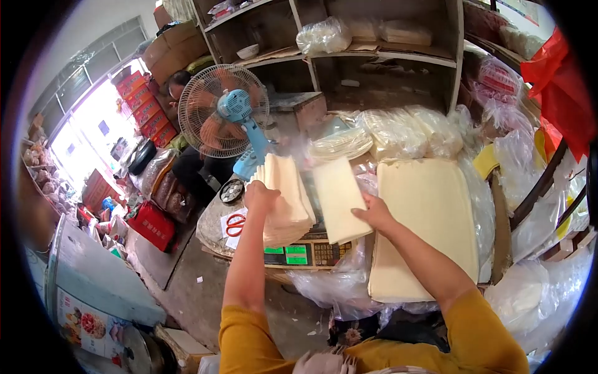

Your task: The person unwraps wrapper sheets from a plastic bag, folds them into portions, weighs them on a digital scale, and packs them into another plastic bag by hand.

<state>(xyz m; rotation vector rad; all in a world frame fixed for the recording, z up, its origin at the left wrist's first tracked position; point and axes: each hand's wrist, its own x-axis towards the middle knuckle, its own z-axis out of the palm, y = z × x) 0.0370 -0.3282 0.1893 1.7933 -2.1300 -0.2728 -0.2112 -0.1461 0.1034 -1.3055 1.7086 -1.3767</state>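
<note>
My left hand (261, 196) grips the left side of a thick stack of folded cream-coloured sheets (286, 206), thin and soft-looking. The stack stands over a digital scale (317, 254) with green displays and a keypad. In my right hand (374, 213) is a separate folded cream sheet bundle (339, 196), pinched by its right edge just right of the stack. Closest to my right forearm lies a large flat pile of unfolded cream sheets (427, 230). Red-handled scissors (235, 225) rest left of the scale. The sheets' exact material cannot be told.
A blue fan (234, 106) stands behind the stack, near a seated person partly hidden. Plastic-wrapped sheet bundles (398, 134) line the table's back. Shelves (380, 59) rise behind; plastic bags (529, 287) crowd the right. A small round dish (232, 191) sits by the fan.
</note>
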